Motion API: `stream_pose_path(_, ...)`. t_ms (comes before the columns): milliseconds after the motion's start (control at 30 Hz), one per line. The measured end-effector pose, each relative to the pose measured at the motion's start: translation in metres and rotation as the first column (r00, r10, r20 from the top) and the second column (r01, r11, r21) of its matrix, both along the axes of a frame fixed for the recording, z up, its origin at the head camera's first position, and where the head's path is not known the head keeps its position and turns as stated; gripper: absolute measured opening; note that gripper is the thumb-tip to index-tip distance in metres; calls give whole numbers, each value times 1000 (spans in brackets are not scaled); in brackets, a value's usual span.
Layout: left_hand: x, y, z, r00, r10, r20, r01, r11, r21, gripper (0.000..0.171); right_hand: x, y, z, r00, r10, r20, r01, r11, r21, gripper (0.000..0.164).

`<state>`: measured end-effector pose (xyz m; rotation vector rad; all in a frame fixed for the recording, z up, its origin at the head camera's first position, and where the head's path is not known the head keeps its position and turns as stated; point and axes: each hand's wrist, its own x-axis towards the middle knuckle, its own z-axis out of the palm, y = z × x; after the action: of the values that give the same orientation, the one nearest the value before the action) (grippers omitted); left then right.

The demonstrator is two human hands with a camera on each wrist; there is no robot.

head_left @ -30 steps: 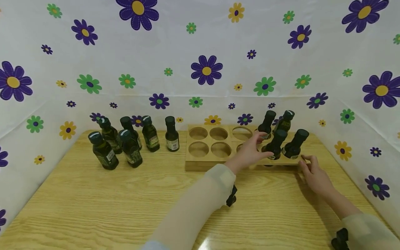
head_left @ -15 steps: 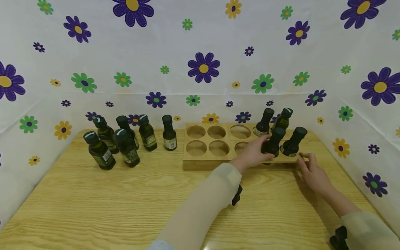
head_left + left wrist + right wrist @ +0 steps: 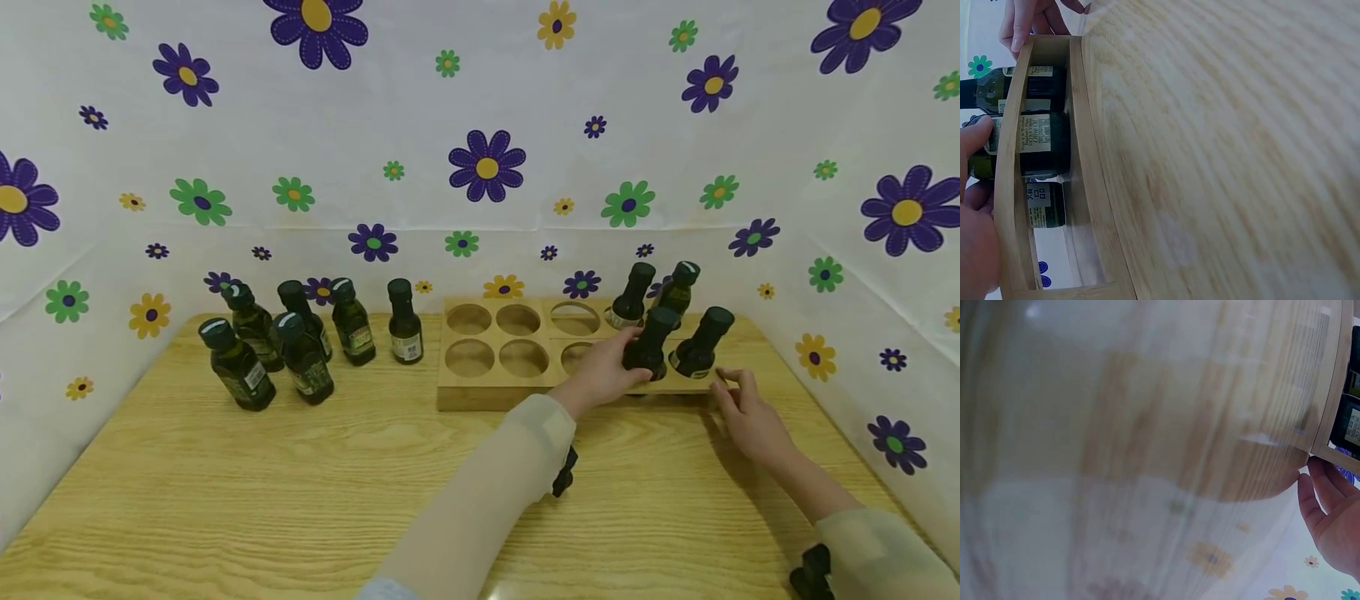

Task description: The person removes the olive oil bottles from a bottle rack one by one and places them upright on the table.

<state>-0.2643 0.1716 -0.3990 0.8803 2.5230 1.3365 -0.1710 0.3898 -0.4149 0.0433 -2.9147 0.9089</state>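
Note:
In the head view my left hand [image 3: 602,372] holds a small dark green glass bottle [image 3: 649,343] with a black cap, thumb at its near side and fingers behind. The bottle stands in a front hole of the wooden rack [image 3: 495,398], its labelled base showing through the open front in the left wrist view. My right hand [image 3: 756,423] touches the rack's right end near the front corner, its fingers [image 3: 1322,484] rather straight against the wood. Beside the held bottle, another bottle [image 3: 702,343] fills the hole to the right. Two more bottles [image 3: 633,293] stand in the rear row.
Left of the rack, several dark green bottles [image 3: 302,358] stand upright on the wooden table [image 3: 262,492]. One bottle [image 3: 406,322] is close to the rack's left end. A flower-printed cloth [image 3: 420,108] rises behind and on both sides.
My left hand has closed in around the front bottle, which it earlier stood slightly apart from with spread fingers. My right hand stays at the rack's end. The view has shifted a little.

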Motion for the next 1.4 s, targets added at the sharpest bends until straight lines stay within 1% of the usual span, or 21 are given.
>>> stream_pose_path(100,0,-3,-1,1000,8,-8,-8,999,34,60,0,-1,-1,1000,3,-1,-3,1000,2,45)
stream_pose_path(233,1,-6,0,1000,3,-11,-2,996,93,60,-1,-1,-2,1000,1,-1,-1,1000,12,45)
stream_pose_path(333,1,-8,2,1000,3,22,-6,989,146,60,-2,-1,-2,1000,0,2,0,1000,14,45)
stream_pose_path(433,1,-10,8,999,21,39,-28,982,187,61,-2,-1,-2,1000,1,3,-1,1000,13,45)
stream_pose_path(533,1,-12,16,999,41,26,-46,974,222,61,-2,-2,-3,1000,1,-2,-1,1000,7,45)
stream_pose_path(633,0,-16,24,999,44,1,-43,970,238,62,-2,-2,-2,1000,-1,-14,1,1000,6,46)
stream_pose_path(767,1,-25,33,999,35,-30,-27,971,237,63,-1,-1,-2,1000,1,-16,-1,1000,8,47)
stream_pose_path(867,3,-35,36,999,30,-38,-20,970,243,62,-1,0,-1,1000,1,-10,-1,1000,11,48)
stream_pose_path(967,5,-46,38,1000,18,-23,-12,963,269,61,-1,1,-1,1000,-4,-6,4,1000,19,48)
stream_pose_path(1100,10,-65,40,1000,1,6,-3,947,321,59,0,2,-1,1000,0,11,0,1000,16,50)
stream_pose_path(1133,12,-70,40,1000,-3,2,2,941,337,59,0,2,-1,1000,3,16,-3,1000,10,50)
stream_pose_path(1300,18,-103,39,1000,-13,-11,16,923,385,55,2,2,-1,1000,12,24,-12,1000,-1,50)
stream_pose_path(1400,22,-126,37,1000,-12,0,11,907,421,52,1,1,-2,1000,16,23,-16,1000,1,50)
